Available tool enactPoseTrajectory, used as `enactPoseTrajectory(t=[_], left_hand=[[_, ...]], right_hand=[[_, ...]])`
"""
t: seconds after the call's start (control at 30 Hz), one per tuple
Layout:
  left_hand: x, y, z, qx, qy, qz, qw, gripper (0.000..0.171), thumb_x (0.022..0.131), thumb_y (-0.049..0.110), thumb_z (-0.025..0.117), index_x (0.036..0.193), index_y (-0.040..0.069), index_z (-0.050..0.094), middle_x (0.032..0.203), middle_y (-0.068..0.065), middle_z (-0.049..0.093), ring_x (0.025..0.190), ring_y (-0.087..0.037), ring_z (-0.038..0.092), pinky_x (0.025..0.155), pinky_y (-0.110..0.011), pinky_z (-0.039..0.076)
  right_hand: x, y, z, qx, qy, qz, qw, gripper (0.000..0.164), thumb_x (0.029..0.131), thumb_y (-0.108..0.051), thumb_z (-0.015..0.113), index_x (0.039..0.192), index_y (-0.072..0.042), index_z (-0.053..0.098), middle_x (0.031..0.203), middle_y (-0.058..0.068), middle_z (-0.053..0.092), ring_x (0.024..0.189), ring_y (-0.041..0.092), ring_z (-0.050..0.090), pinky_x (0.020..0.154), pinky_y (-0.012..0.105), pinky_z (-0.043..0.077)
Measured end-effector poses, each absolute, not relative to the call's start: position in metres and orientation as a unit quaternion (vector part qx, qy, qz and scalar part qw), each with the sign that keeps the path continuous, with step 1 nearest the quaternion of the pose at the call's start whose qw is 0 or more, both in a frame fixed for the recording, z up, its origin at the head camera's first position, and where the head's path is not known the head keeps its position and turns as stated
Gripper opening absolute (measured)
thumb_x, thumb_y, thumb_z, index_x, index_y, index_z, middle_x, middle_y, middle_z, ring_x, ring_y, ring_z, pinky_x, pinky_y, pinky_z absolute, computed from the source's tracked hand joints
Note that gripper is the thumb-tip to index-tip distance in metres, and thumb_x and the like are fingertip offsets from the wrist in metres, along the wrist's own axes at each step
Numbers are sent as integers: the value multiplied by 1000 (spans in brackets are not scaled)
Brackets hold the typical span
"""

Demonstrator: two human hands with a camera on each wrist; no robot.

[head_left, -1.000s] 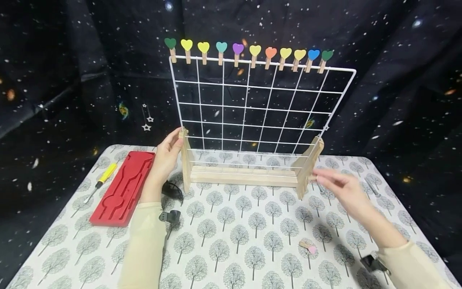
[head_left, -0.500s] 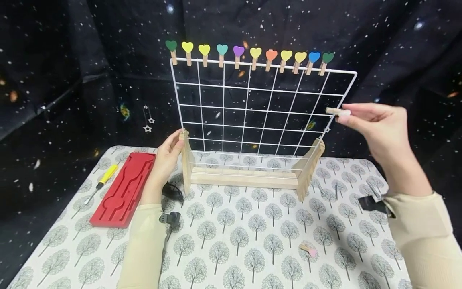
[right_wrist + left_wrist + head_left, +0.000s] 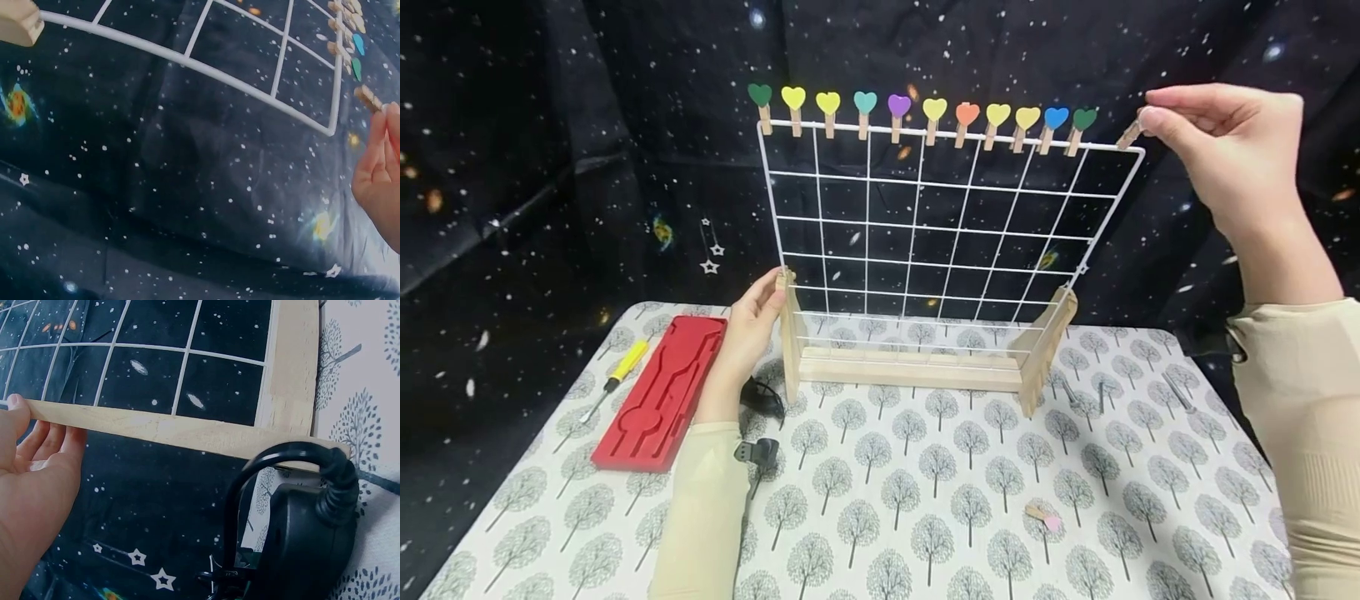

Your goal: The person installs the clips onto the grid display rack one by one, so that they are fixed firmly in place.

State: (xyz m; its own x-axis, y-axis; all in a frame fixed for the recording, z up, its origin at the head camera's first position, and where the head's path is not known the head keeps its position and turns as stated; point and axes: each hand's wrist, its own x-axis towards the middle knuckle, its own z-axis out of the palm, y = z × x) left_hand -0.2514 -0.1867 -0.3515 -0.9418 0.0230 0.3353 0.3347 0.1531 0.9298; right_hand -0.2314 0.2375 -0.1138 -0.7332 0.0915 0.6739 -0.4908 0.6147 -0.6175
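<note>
A white wire grid [image 3: 942,227] stands upright in a wooden stand [image 3: 910,372]. Along its top bar sit several clothespins with coloured hearts, the rightmost a dark green heart clothespin [image 3: 1081,125]. My left hand [image 3: 752,312] grips the stand's left upright [image 3: 144,428], thumb on one face and fingers behind. My right hand [image 3: 1243,154] pinches a small wooden clothespin [image 3: 1131,135] by its top end. Its lower tip is right at the grid's top bar near the right corner in the head view; in the right wrist view the clothespin [image 3: 369,99] shows apart from the bar. Fingers cover its heart.
A red moulded tray [image 3: 658,396] lies at the left, with a yellow-handled screwdriver [image 3: 625,367] beside it. A clothespin with a pink heart [image 3: 1043,518] lies front right. Metal pieces [image 3: 1177,392] lie at the right. A dark starry cloth [image 3: 550,167] hangs behind.
My right hand has risen from beside the stand's right upright to the grid's top right corner, with a clothespin in its fingers. My left hand stays on the left upright.
</note>
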Motion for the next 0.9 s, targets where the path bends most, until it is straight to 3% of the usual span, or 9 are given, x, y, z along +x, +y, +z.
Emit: enactPoseTrajectory(t=[0.13,0.27,0.43,0.57,0.8,0.9], left_hand=[[-255,-188,-352,-125,-751,-636,125,47,90,27,45,133,12,35,133,-11,39,122,-19,37,101,-35,29],[-263,-191,-359,-126,-752,-634,130,48,88,33,45,133,17,36,133,-7,41,121,-15,37,101,-34,29],[-264,-190,-361,-121,-752,-635,128,48,88,36,45,132,20,36,133,-4,41,121,-13,38,101,-32,30],[-264,-189,-361,-120,-750,-638,126,48,87,37,45,132,21,37,133,-3,41,120,-12,38,101,-32,30],[-261,-189,-363,-115,-753,-637,124,47,87,37,46,131,22,37,132,-3,42,120,-12,38,101,-32,30],[-261,-189,-364,-115,-751,-638,126,47,87,36,46,131,22,38,131,-3,43,120,-12,39,100,-32,30]], right_hand=[[-235,235,-107,108,-832,403,364,23,73,-22,67,94,-13,69,86,-12,67,76,-1,58,70,9,42],[-240,228,-101,118,-819,407,387,18,72,-19,69,88,-11,69,78,-14,66,64,1,55,54,13,35],[-244,219,-104,144,-843,378,355,15,74,-17,67,87,-9,70,72,-20,63,56,1,51,43,17,25],[-240,216,-109,146,-852,367,345,17,75,-17,66,89,-8,69,72,-24,61,59,1,50,40,18,21],[-245,224,-107,135,-879,346,298,18,76,-22,65,90,-11,68,72,-23,61,44,5,37,38,19,22],[-247,228,-107,125,-891,339,275,21,76,-27,65,93,-15,67,73,-23,60,52,4,42,41,19,25]])
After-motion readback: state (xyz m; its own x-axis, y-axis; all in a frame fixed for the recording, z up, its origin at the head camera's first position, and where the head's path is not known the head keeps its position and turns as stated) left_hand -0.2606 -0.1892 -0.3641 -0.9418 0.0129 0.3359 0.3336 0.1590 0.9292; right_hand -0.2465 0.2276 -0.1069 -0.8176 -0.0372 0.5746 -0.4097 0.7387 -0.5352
